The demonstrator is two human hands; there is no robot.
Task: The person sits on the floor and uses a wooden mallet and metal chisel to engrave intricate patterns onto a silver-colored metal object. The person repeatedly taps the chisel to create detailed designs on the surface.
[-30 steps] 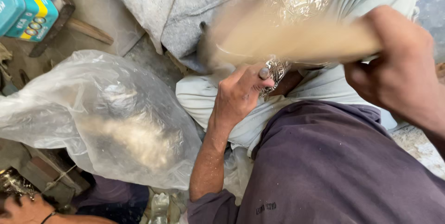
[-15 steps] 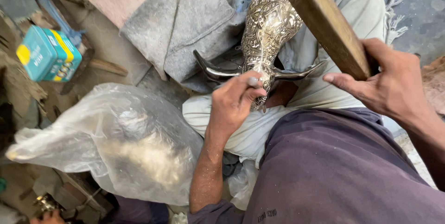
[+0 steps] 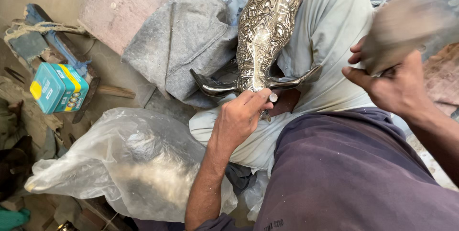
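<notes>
An ornate embossed silver metal piece [image 3: 267, 25], shaped like an animal head with dark horns [image 3: 210, 86], rests on my lap against light trousers [image 3: 330, 44]. My left hand [image 3: 239, 118] pinches a small metal punch [image 3: 272, 98] against the lower end of the piece. My right hand [image 3: 397, 85] grips a wooden mallet-like block [image 3: 406, 25], which is blurred by motion and raised to the right of the piece.
A clear plastic bag [image 3: 124, 164] with pale contents lies at lower left. A grey felt cloth [image 3: 186, 39] lies behind the piece. A teal and yellow tin box [image 3: 57, 87] sits at far left beside a wooden-handled tool [image 3: 114, 91].
The wooden block has swung from across the piece to the upper right and is blurred again. The view has shifted so the silver piece sits more centrally. My left hand stays on the punch.
</notes>
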